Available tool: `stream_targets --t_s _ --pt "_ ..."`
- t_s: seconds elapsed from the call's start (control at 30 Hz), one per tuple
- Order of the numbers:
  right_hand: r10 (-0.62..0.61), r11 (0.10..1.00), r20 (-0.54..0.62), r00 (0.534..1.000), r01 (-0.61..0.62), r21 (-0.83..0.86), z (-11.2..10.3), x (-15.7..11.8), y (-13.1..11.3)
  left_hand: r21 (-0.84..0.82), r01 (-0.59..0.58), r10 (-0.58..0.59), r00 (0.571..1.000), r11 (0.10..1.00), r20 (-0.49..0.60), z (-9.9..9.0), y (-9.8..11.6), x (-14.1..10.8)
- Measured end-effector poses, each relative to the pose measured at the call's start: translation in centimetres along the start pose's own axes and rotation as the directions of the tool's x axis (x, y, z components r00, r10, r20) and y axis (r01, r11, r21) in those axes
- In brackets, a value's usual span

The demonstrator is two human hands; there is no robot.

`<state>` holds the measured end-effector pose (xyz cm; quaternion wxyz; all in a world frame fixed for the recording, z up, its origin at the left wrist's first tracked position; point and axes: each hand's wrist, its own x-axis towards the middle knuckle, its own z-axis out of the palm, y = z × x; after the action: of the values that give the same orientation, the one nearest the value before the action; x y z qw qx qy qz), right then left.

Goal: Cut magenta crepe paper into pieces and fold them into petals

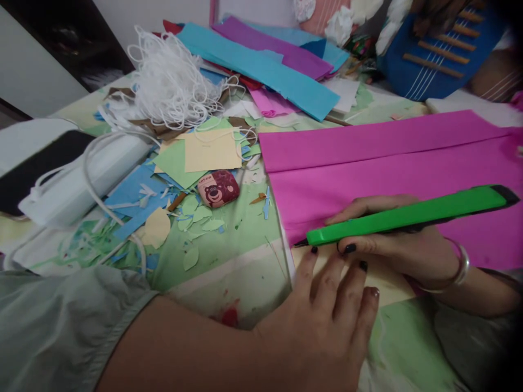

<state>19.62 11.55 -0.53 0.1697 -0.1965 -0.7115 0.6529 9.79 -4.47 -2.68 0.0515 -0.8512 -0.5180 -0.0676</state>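
My right hand (402, 253) grips a green utility knife (408, 216), its dark tip pointing left at the edge of a pink paper sheet (351, 188). The sheet lies flat with a crease across its upper part. Below the knife, my left hand (327, 316) lies flat with fingers apart, over a pale yellow piece of paper (392, 283) that overlaps the pink one. My left fingertips are close under the knife's front end. Whether the blade touches the paper cannot be made out.
Green, blue and yellow paper scraps (196, 218) litter the table's left, around a small maroon bear-print case (218, 188). Behind are tangled white cord (171, 81) and folded blue crepe paper (261, 68). A white power strip (85, 185) lies left; a blue stringed craft (437, 60) stands back right.
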Motion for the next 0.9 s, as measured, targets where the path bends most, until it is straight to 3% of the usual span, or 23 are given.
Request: stream_targets --t_s 0.9 --pt "-0.048 0.997 0.02 0.999 0.049 -0.057 -0.12 0.13 0.13 -0.022 0.011 -0.012 0.998 1.0 -0.062 0.71 0.11 0.03"
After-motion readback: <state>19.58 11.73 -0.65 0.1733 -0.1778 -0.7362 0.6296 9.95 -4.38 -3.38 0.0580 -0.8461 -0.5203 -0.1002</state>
